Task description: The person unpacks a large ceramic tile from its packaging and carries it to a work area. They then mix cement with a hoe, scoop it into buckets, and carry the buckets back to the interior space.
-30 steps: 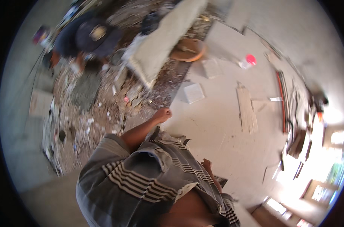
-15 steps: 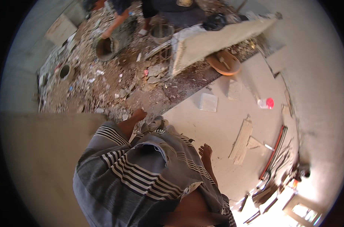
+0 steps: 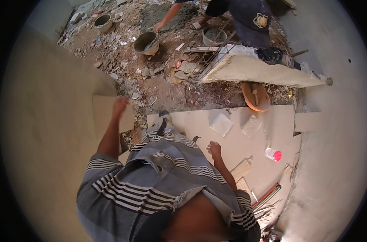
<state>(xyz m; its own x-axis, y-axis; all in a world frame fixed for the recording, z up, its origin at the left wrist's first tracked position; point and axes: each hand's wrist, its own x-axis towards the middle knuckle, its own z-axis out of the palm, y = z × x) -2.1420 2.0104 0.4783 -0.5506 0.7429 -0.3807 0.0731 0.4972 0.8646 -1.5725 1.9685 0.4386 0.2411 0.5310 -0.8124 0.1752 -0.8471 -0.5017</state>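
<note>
My left hand is raised in front of a tan panel at the left wall. Its fingers are slightly blurred but look loosely spread, and no object shows in them. Lower on the right, my right hand hangs beside my striped shirt with its fingers apart and nothing held. The nearest thing to it is a pale square tile on the smooth floor. A second pale block lies right of that tile.
Ahead, a co-worker's hand touches a bucket on rubble near wet grey mortar. A low wall crosses on the right, an orange basin against it. A red-lidded container and boards lie rightward.
My view has turned to the right. My left hand has risen away from my body, beside the wall; my right hand still hangs at my side. The co-worker's bucket now stands less tipped.
</note>
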